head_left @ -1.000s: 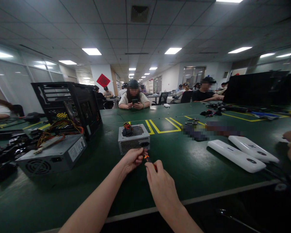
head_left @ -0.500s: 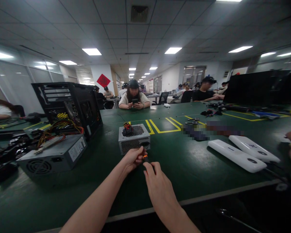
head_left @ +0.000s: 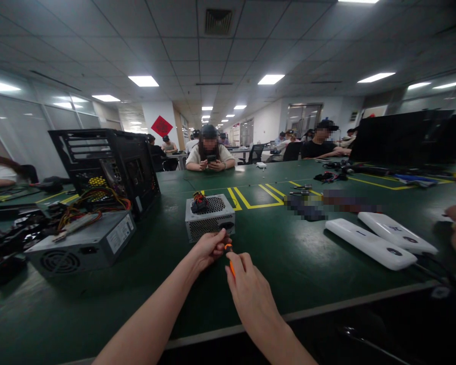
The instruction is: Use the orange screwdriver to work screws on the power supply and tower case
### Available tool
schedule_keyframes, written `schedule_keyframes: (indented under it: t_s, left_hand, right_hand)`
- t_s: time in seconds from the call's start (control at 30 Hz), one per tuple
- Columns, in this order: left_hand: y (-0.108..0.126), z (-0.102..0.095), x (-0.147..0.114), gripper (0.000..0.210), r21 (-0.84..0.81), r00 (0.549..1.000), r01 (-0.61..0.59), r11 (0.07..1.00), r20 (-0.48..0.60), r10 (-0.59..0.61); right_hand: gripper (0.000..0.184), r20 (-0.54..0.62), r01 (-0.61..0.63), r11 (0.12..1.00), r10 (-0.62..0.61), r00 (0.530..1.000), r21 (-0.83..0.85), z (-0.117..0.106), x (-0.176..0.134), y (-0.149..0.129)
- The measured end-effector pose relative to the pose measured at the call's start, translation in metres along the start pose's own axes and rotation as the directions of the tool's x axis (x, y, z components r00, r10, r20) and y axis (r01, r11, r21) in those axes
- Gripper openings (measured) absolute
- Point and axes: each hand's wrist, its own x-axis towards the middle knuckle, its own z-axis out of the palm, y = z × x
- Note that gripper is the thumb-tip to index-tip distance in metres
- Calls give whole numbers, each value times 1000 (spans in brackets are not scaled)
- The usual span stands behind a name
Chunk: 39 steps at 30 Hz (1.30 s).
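Your right hand (head_left: 250,285) has shifted its fingers on the screwdriver (head_left: 232,267), and more of the orange handle shows now than half a second ago. Your left hand (head_left: 204,251) is in almost the same spot, and so is the grey metal box (head_left: 202,223). So it looks as if you are turning the tool bit by bit, with the box staying still, but one small turn does not tell how far along you are.

Your right hand is wrapped around the handle and grips it. Your left hand has its fingertips bunched up near the tool's front end. I cannot tell if they pinch the thin metal part, some tiny piece, or the box, because your fingers hide it.

The box sits on the green worktop (head_left: 155,289), straight ahead of you and just past your left hand. It has holes in its sides and a bunch of wires (head_left: 199,204) on top. The tip of the tool is hidden, so I cannot say if it touches the box. A bigger grey box (head_left: 108,241) sits well apart, to your left.
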Motion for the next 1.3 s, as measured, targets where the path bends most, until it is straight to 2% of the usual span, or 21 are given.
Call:
schedule_keyframes:
  t_s: [0.17, 0.3, 0.43, 0.6, 0.77, 1.3]
  left_hand:
    - [2, 1, 2, 26, 32, 999, 41, 999, -35, -40]
    - [0, 1, 4, 29, 30, 998, 29, 999, -54, -28]
    - [-2, 0, 3, 29, -40, 1000, 15, 999, -9, -15]
    - [-2, 3, 3, 17, -116, 998, -6, 993, 66, 14]
    - [-3, 8, 8, 28, -67, 998, -47, 997, 33, 49]
    - [-5, 9, 9, 30, -51, 998, -68, 996, 8, 69]
  right_hand:
    - [25, -14, 18, 998, -17, 1000, 62, -3, 2, 0]
    - [25, -47, 59, 996, -55, 997, 74, 0, 1, -3]
    - [24, -82, 44, 991, -34, 996, 127, -3, 1, 1]
    - [20, -148, 22, 962, 20, 989, 273, -13, -2, 21]
    - [20, -157, -15, 963, 59, 986, 268, -13, -2, 36]
    - [20, -133, 8, 965, 29, 991, 264, -10, 2, 37]
